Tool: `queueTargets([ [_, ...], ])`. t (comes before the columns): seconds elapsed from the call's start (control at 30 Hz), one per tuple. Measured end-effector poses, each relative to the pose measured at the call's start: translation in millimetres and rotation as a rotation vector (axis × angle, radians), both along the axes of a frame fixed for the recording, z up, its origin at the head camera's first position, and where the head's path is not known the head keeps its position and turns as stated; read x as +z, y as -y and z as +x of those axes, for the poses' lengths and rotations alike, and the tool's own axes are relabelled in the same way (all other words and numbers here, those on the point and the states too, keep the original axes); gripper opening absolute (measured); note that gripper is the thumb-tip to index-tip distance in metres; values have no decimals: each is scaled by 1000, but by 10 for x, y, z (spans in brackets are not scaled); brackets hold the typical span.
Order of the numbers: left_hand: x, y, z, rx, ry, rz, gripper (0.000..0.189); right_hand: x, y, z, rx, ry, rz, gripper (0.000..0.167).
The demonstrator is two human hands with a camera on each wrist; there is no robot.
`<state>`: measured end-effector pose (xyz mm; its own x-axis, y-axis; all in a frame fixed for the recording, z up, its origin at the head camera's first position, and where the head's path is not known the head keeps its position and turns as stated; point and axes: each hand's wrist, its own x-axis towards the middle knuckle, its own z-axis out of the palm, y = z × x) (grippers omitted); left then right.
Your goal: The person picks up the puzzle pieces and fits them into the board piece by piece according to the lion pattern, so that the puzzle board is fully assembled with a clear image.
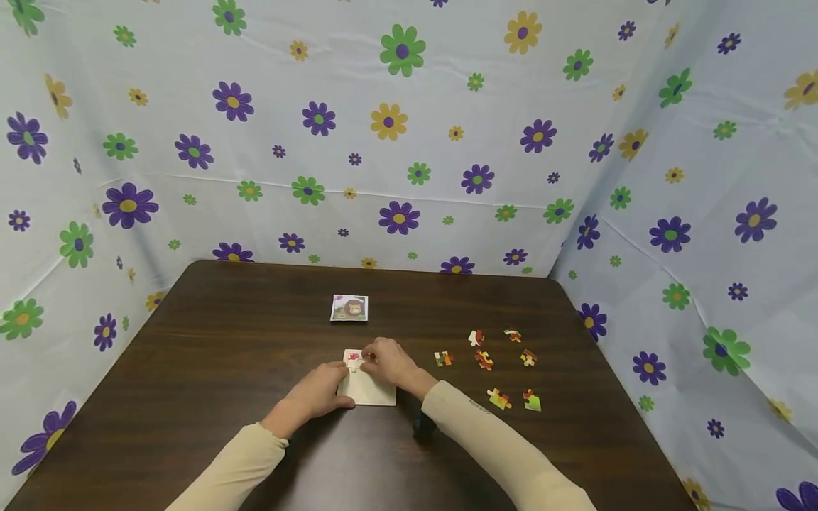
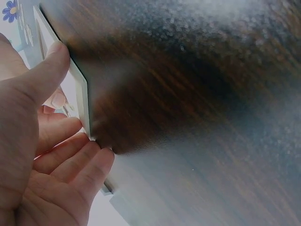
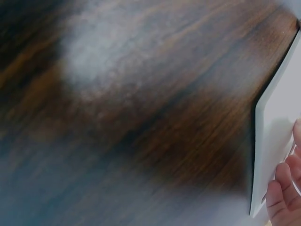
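A pale square puzzle board [image 1: 373, 396] lies on the table below both hands. At its upper left corner sits a white puzzle piece [image 1: 353, 357] with a pink-red print. My left hand [image 1: 316, 390] rests against the board's left side. In the left wrist view its thumb [image 2: 57, 52] touches the rim and the other fingers lie along the edge. My right hand [image 1: 388, 363] is over the board's upper part, fingertips bent down beside the white piece. It seems to pinch another piece there, mostly hidden by the fingers. The right wrist view shows only its fingertips [image 3: 277, 193] at the board.
Several loose puzzle pieces [image 1: 483, 360] in red, yellow and green lie apart to the right. A small lion picture card [image 1: 349, 308] lies behind the board. The dark wooden table [image 1: 224, 355] stands among flower-printed curtains [image 1: 396, 163].
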<state>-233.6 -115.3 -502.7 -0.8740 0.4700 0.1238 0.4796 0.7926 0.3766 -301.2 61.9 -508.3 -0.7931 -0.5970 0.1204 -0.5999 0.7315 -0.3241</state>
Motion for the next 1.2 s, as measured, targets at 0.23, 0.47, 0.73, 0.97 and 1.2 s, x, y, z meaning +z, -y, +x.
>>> queueTargets([
  [0.23,-6,-10,3,17,11,10,44,-34,1,-3,7,11,7,19],
  [0.47,-14,-3,18,8,-17,38,43,-20,23,15,-4,-15,28,19],
  [0.73,-47,19,26,-24,-35,7,50,-38,39,59,-22,-16,42,20],
  [0.97,-57,12,39,-7,-6,-11,53,-23,45,81,-27,-4,50,21],
  [1.2,-56,-1,38,17,3,-9,57,-38,28,51,11,-32,66,21],
])
